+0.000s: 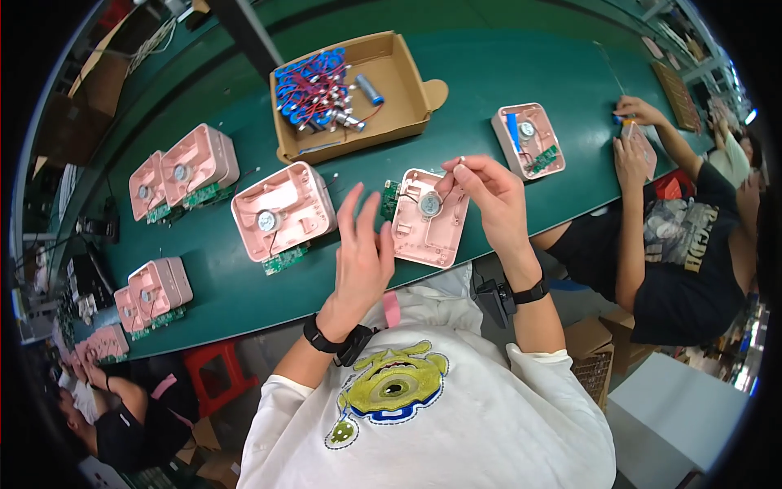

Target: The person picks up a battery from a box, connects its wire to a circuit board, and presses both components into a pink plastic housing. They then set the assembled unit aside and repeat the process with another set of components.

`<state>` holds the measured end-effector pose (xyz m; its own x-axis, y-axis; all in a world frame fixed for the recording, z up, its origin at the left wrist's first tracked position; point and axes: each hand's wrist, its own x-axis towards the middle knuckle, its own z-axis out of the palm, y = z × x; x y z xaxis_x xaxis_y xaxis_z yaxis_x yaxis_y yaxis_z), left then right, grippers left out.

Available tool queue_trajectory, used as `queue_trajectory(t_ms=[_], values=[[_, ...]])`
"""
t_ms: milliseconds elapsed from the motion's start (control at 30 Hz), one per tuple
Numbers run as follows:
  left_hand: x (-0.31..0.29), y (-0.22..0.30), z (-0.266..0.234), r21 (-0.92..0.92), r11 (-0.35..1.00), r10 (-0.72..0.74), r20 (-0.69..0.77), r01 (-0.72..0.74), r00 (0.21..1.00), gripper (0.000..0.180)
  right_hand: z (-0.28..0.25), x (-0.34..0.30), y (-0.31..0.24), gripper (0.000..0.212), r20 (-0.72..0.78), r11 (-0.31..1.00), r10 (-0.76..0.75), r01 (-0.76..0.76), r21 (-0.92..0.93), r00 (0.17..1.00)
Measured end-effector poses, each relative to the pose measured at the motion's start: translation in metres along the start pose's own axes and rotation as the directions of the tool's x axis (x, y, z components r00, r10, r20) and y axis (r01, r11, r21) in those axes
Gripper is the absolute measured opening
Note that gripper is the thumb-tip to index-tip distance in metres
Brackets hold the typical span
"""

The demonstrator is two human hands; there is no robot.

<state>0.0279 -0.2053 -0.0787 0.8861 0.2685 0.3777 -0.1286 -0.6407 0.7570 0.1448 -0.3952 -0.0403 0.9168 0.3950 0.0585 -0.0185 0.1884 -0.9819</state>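
Note:
A pink plastic housing lies open side up in front of me, with a round silver speaker and dark wires inside. A green circuit board sticks out past its left side. My right hand is above the housing's upper right corner, thumb and fingers pinched on a thin wire with a small white plug at its tip. Left of the housing, my left hand hovers with fingers spread, holding nothing, its fingertips near the circuit board.
Behind the housing stands a cardboard box with several blue batteries on red wires. More pink housings stand at left; another at right holds a blue battery. Co-workers sit at the green table's right and far left. A red stool stands below.

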Motion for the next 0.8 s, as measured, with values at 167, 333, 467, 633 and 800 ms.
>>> queue_trajectory(t_ms=[167, 333, 467, 633, 800], values=[[0.021, -0.011, 0.020, -0.196, 0.954, -0.200, 0.138, 0.225, 0.970, 0.040, -0.004, 0.003, -0.007, 0.017, -0.001, 0.996, 0.002, -0.002, 0.085, 1.000], [0.030, -0.021, 0.026, -0.190, 0.926, -0.278, 0.242, 0.327, 0.930, 0.039, -0.009, 0.003, -0.006, 0.015, 0.021, 0.991, 0.004, -0.007, 0.130, 1.000], [0.032, -0.025, 0.025, -0.220, 0.880, -0.338, 0.331, 0.420, 0.881, 0.038, -0.009, 0.004, -0.009, 0.015, 0.026, 0.992, 0.020, -0.023, 0.127, 0.999], [0.034, -0.019, 0.024, -0.269, 0.862, -0.348, 0.304, 0.430, 0.887, 0.026, -0.005, 0.002, -0.014, 0.013, -0.012, 0.992, 0.050, -0.048, 0.119, 0.999], [0.034, -0.015, 0.029, -0.293, 0.901, -0.266, 0.205, 0.319, 0.942, 0.021, -0.008, 0.003, -0.013, 0.014, -0.007, 0.996, 0.069, -0.069, 0.060, 0.998]])
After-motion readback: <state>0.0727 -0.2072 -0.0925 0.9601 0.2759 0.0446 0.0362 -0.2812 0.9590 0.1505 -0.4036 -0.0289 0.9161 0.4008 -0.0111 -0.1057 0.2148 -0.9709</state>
